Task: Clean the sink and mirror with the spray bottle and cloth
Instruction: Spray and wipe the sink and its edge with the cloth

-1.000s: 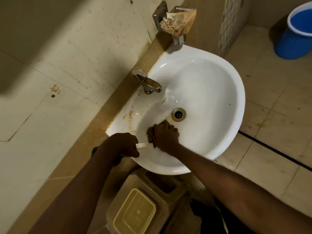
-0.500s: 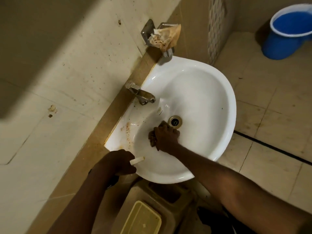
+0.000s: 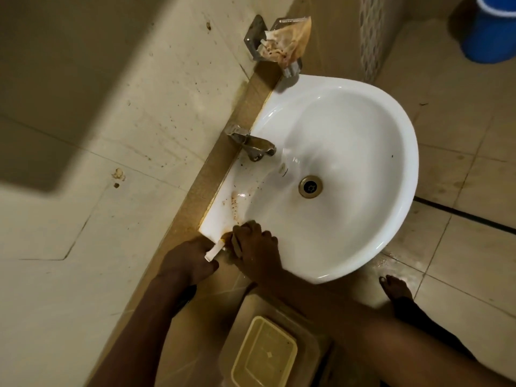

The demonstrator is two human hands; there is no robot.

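Head view, looking down on a white wall-hung sink (image 3: 399, 141). The right hand (image 3: 258, 251) presses a dark cloth (image 3: 236, 245), mostly hidden beneath the fingers, onto the near-left corner of the rim, just below a patch of reddish-brown stains (image 3: 237, 202); the placement suggests this soiled ledge is the area being scrubbed. The left hand (image 3: 187, 262) is closed around a spray bottle whose white nozzle (image 3: 214, 250) juts toward the cloth, almost touching the right hand; the bottle body is hidden under the hand. Holding it there probably keeps the cleaner ready for the stained spot. The tap (image 3: 252, 145) and drain (image 3: 310, 186) lie beyond the hands, and the bowl looks largely clean. No mirror can be identified with certainty, so that part of the task appears still to remain.
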